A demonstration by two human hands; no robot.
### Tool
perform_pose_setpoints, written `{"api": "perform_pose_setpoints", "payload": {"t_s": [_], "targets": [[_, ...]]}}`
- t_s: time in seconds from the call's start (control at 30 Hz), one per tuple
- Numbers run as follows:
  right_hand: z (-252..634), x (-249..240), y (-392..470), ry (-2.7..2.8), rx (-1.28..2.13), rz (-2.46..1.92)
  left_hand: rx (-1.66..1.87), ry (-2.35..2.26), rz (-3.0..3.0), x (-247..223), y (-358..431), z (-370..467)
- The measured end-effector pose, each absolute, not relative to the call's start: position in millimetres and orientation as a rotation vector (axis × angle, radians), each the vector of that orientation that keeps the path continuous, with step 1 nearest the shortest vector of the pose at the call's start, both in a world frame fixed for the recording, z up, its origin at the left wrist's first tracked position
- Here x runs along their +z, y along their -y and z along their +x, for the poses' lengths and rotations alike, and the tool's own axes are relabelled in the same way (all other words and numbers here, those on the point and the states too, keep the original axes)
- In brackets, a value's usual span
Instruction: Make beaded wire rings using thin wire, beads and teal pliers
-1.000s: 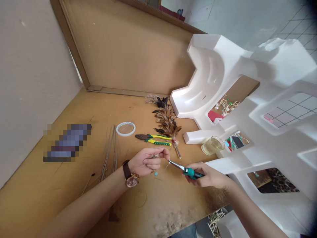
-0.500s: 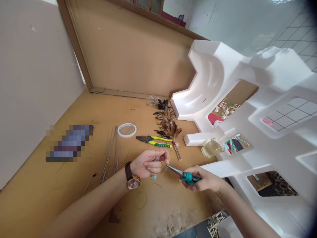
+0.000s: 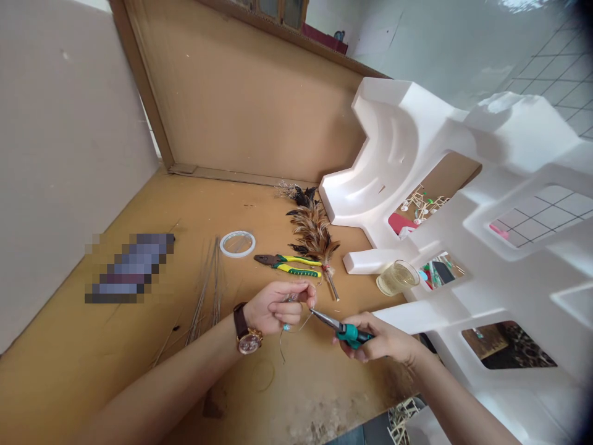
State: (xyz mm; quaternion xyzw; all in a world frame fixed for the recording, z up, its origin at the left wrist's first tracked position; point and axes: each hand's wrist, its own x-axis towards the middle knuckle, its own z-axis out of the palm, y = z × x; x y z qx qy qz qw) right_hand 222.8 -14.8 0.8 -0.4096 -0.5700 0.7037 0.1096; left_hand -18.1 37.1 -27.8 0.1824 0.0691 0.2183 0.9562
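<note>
My left hand (image 3: 280, 305), with a watch (image 3: 249, 341) on its wrist, pinches a thin wire (image 3: 303, 324) between thumb and fingers. A small turquoise bead (image 3: 286, 327) hangs just under those fingers, and the loose wire end curves down below it. Wrapped round the green handles of needle-nose pliers (image 3: 345, 330) is my right hand (image 3: 377, 337). The pliers' tips are at the wire, close beside my left fingertips; whether the jaws bite on it is too small to tell. Behind my hands lie yellow-green pliers (image 3: 291, 264) and a brown feather duster (image 3: 312, 228).
A white tape ring (image 3: 238, 244) and several straight wires (image 3: 208, 284) lie left of the pliers. A glass cup of pale liquid (image 3: 397, 278) stands by a large white moulded foam piece (image 3: 435, 136) at the right. Farther left is a blurred-out dark object (image 3: 134, 266).
The loose wire end has swung left and downward, and the bead has shifted slightly up and left. The needle-nose pliers' tips have moved a little left, nearer my left fingers.
</note>
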Motion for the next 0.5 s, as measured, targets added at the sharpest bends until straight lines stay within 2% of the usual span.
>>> {"api": "perform_pose_setpoints", "payload": {"t_s": [0.5], "targets": [[223.9,-1.4,14.6,1.563,2.144,-1.2,0.448,-0.156,0.413,-27.7,-36.5,-18.0]]}}
